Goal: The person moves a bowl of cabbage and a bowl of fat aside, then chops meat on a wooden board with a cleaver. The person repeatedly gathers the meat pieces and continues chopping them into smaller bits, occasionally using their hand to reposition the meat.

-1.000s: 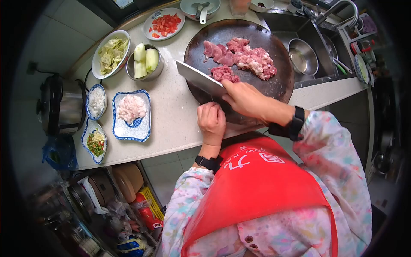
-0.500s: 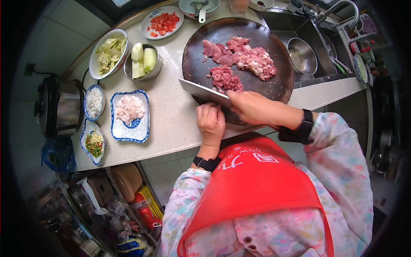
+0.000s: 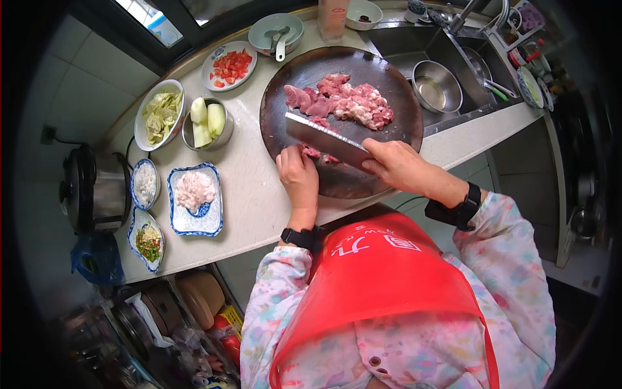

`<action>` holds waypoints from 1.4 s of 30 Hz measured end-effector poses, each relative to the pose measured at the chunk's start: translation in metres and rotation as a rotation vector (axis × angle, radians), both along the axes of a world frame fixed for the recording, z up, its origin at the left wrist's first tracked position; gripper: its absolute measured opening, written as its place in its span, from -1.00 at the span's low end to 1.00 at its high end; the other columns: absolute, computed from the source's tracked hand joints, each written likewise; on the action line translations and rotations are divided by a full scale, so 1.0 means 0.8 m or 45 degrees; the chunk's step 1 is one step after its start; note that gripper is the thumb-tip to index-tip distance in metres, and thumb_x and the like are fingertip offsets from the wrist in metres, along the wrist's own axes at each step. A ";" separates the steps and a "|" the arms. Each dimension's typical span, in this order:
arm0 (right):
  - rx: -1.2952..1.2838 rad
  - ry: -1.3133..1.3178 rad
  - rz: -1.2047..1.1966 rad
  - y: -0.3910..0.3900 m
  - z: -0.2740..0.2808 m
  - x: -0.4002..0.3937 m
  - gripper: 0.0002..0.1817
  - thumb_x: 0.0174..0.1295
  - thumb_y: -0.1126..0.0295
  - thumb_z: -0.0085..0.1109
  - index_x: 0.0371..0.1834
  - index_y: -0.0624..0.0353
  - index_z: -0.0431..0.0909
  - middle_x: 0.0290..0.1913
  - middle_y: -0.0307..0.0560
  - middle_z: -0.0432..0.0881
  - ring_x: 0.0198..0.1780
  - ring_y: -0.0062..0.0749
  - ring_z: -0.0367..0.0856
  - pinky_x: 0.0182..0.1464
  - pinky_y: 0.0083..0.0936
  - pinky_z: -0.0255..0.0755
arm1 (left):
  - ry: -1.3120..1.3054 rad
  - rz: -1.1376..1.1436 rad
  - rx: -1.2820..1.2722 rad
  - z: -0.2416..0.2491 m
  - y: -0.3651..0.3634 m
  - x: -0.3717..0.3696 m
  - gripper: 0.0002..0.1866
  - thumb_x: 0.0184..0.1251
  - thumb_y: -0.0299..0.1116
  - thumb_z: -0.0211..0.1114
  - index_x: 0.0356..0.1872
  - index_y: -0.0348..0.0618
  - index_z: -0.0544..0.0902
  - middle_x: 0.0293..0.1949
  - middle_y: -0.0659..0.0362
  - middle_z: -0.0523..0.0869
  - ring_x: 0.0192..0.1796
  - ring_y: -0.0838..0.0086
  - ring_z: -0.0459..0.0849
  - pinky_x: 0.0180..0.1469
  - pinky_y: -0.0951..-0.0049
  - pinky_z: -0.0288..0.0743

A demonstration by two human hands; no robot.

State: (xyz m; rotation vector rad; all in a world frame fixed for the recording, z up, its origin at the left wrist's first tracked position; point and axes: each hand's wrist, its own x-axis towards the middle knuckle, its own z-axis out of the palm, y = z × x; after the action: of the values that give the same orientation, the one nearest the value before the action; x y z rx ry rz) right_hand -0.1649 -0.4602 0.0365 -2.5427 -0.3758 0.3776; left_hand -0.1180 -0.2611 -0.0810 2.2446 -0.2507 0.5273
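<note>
A cleaver (image 3: pixel 327 139) is gripped at its handle end by the right hand (image 3: pixel 398 165), the fingers wrapped tight around it, and the broad blade is held tilted over the near half of a round dark chopping board (image 3: pixel 389 74). The left hand (image 3: pixel 298 176) is rested on the board's near-left rim with its fingers curled together – they are pressed close to small bits of meat (image 3: pixel 311 152) just under the blade. A larger heap of chopped pink meat (image 3: pixel 343 100) is piled toward the far side of the board, apart from the blade.

Along the left part of the bench (image 3: pixel 249 188) several dishes are set: a blue-rimmed plate of pale mince (image 3: pixel 194 189), a steel bowl of peeled cucumber pieces (image 3: pixel 206 120), a white bowl of cabbage (image 3: pixel 159 115) and a plate of diced tomato (image 3: pixel 228 65) – the last near the far edge. A steel bowl (image 3: pixel 435 87) is seen in the sink at the right.
</note>
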 end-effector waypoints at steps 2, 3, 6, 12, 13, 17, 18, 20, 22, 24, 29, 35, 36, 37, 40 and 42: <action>0.118 -0.139 -0.253 -0.001 -0.006 -0.008 -0.79 0.28 0.38 0.13 -0.18 0.25 0.37 -0.34 0.28 0.63 -0.21 0.28 0.60 -0.20 0.08 0.42 | 0.116 0.045 -0.098 -0.001 -0.005 0.014 -0.69 0.09 -0.61 0.16 -0.09 -0.29 0.56 -0.18 -0.04 0.61 -0.06 0.07 0.58 0.03 0.14 0.44; 0.119 -0.144 -0.261 -0.006 -0.005 -0.014 -0.79 0.28 0.38 0.13 -0.18 0.25 0.37 -0.34 0.28 0.63 -0.21 0.28 0.60 -0.20 0.08 0.42 | 0.112 0.036 -0.096 0.000 -0.008 0.015 -0.69 0.09 -0.61 0.16 -0.09 -0.29 0.56 -0.18 -0.04 0.61 -0.06 0.07 0.58 0.03 0.14 0.44; -0.023 -0.162 -0.330 -0.032 -0.005 -0.028 -0.81 0.28 0.38 0.11 -0.19 0.24 0.36 -0.33 0.25 0.64 -0.22 0.26 0.60 -0.22 0.07 0.42 | 0.117 -0.015 -0.137 0.004 -0.020 0.020 -0.56 0.09 -0.60 0.12 0.08 -0.29 0.53 0.01 -0.08 0.59 0.09 0.03 0.53 0.18 0.15 0.40; -0.248 -0.137 -0.103 -0.067 -0.014 -0.017 -0.83 0.25 0.41 0.14 -0.18 0.18 0.39 -0.26 0.11 0.62 -0.23 0.16 0.62 -0.25 -0.01 0.46 | 0.213 -0.136 0.192 0.035 -0.044 -0.019 -0.22 -0.08 -0.37 0.50 0.28 -0.24 0.41 0.33 -0.18 0.36 0.21 -0.07 0.44 0.30 0.11 0.33; -0.231 -0.151 -0.074 -0.072 -0.013 -0.011 -0.83 0.25 0.41 0.14 -0.18 0.18 0.39 -0.26 0.11 0.62 -0.23 0.16 0.62 -0.25 -0.01 0.46 | 0.223 -0.112 0.209 0.033 -0.049 -0.020 -0.21 -0.09 -0.41 0.50 0.28 -0.23 0.41 0.33 -0.17 0.36 0.22 -0.06 0.44 0.31 0.11 0.33; -0.037 -0.323 0.018 -0.088 -0.026 0.003 -0.81 0.21 0.42 0.16 -0.15 0.15 0.42 -0.26 0.08 0.60 -0.29 0.10 0.63 -0.29 -0.02 0.48 | 0.099 0.058 0.009 0.001 -0.048 0.017 -0.42 -0.05 -0.53 0.43 0.12 -0.23 0.53 0.10 -0.07 0.53 0.18 0.02 0.51 0.27 0.20 0.40; -0.046 -0.328 0.059 -0.091 -0.022 0.003 -0.80 0.20 0.44 0.16 -0.14 0.14 0.43 -0.29 0.07 0.59 -0.31 0.09 0.63 -0.32 -0.04 0.48 | 0.094 0.100 -0.004 0.002 -0.044 0.027 -0.44 -0.06 -0.55 0.41 0.10 -0.22 0.55 0.06 -0.06 0.55 0.16 0.04 0.53 0.25 0.21 0.41; -0.055 -0.398 0.141 -0.102 -0.019 0.001 -0.77 0.15 0.47 0.18 -0.12 0.13 0.44 -0.31 0.04 0.55 -0.35 0.04 0.63 -0.36 -0.10 0.49 | 0.020 0.139 0.001 0.007 -0.042 0.045 -0.49 -0.08 -0.58 0.35 0.04 -0.19 0.58 -0.04 -0.04 0.60 0.09 0.09 0.56 0.20 0.23 0.44; -0.090 -0.478 0.261 -0.117 -0.012 -0.004 -0.71 0.06 0.49 0.21 -0.11 0.10 0.45 -0.30 -0.03 0.52 -0.38 -0.04 0.63 -0.42 -0.17 0.50 | 0.164 0.130 -0.015 0.013 -0.033 0.059 -0.51 -0.10 -0.61 0.28 0.01 -0.19 0.59 -0.05 -0.03 0.61 0.07 0.04 0.56 0.20 0.22 0.44; -0.202 -0.555 0.408 -0.127 -0.014 -0.005 -0.68 0.01 0.48 0.20 -0.11 0.11 0.47 -0.32 -0.11 0.49 -0.41 -0.20 0.64 -0.45 -0.28 0.50 | 0.337 0.050 -0.113 0.010 -0.018 0.072 -0.58 -0.07 -0.55 0.28 -0.05 -0.18 0.64 -0.01 -0.02 0.64 0.04 0.06 0.59 0.17 0.21 0.47; -0.260 -0.819 0.617 -0.140 -0.027 -0.001 -0.72 0.01 0.40 0.16 -0.15 0.12 0.49 -0.37 -0.19 0.46 -0.47 -0.44 0.61 -0.47 -0.43 0.49 | 0.411 0.053 0.412 0.085 -0.029 0.044 -0.66 0.08 -0.44 0.26 -0.05 -0.15 0.69 -0.01 0.04 0.70 -0.01 0.07 0.62 0.14 0.24 0.49; -0.188 -0.874 0.650 -0.140 -0.028 -0.009 -0.74 0.01 0.39 0.18 -0.17 0.09 0.51 -0.37 -0.19 0.46 -0.49 -0.42 0.60 -0.50 -0.43 0.48 | 0.136 -0.064 0.377 0.056 -0.025 0.052 -0.55 0.07 -0.34 0.40 0.06 -0.07 0.66 0.01 0.06 0.68 0.09 0.11 0.55 0.20 0.26 0.43; -0.161 -0.765 0.587 -0.141 -0.030 -0.014 -0.72 -0.01 0.42 0.20 -0.17 0.08 0.51 -0.37 -0.18 0.46 -0.47 -0.37 0.61 -0.48 -0.41 0.49 | 0.247 -0.010 0.353 0.052 -0.021 0.059 -0.52 0.07 -0.29 0.42 0.09 -0.08 0.64 0.03 0.05 0.67 0.10 0.11 0.54 0.21 0.26 0.43; -0.135 -0.660 0.523 -0.143 -0.030 -0.017 -0.70 -0.03 0.45 0.22 -0.16 0.08 0.51 -0.36 -0.17 0.47 -0.46 -0.32 0.62 -0.46 -0.40 0.50 | 0.353 0.043 0.328 0.047 -0.018 0.066 -0.49 0.06 -0.25 0.43 0.11 -0.08 0.63 0.05 0.04 0.66 0.11 0.12 0.54 0.21 0.27 0.43; -0.139 -0.467 0.322 -0.153 -0.023 -0.020 -0.68 -0.01 0.47 0.23 -0.12 0.06 0.59 -0.32 -0.12 0.53 -0.40 -0.18 0.65 -0.41 -0.28 0.53 | 0.387 -0.035 0.345 0.038 -0.017 0.078 -0.53 0.05 -0.16 0.44 0.01 -0.13 0.68 -0.01 0.05 0.68 0.03 0.10 0.57 0.17 0.23 0.45; -0.064 -0.363 0.131 -0.156 -0.025 -0.017 -0.72 0.08 0.44 0.20 -0.11 0.03 0.65 -0.28 -0.08 0.57 -0.35 -0.10 0.66 -0.34 -0.20 0.54 | 0.488 -0.151 0.370 0.042 -0.017 0.082 -0.64 0.09 -0.15 0.40 -0.14 -0.11 0.75 -0.10 0.06 0.71 -0.08 0.09 0.63 0.08 0.21 0.49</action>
State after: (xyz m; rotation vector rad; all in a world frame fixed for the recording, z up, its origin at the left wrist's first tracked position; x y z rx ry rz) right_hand -0.1788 -0.5851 0.0169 -2.6379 -0.6120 0.0608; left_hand -0.0528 -0.2751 -0.0474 2.5366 -0.2724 -0.0104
